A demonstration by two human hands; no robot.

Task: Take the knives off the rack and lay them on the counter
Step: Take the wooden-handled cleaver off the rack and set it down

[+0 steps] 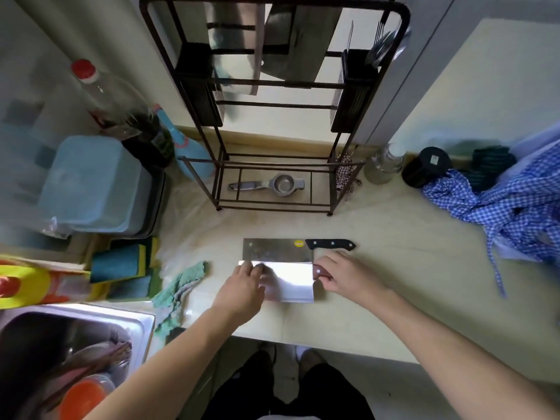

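Note:
A cleaver with a black handle (274,249) lies flat on the pale counter (394,283) in front of the dark metal rack (218,140). Just nearer to me lies a second cleaver (291,281) with a bright blade and a reddish-brown handle. My right hand (342,275) grips that handle. My left hand (242,284) rests its fingers on the blade's left end. In the rack's upper part one wide blade (239,47) still hangs, with a dark board beside it.
A metal squeezer (269,185) lies on the rack's bottom shelf. Left: bottles (121,110), a blue tub (91,183), sponges (127,265), a green cloth (178,286) and the sink (75,344). Right: a blue checked cloth (500,204), a glass jar (383,165) and a black jar (425,166).

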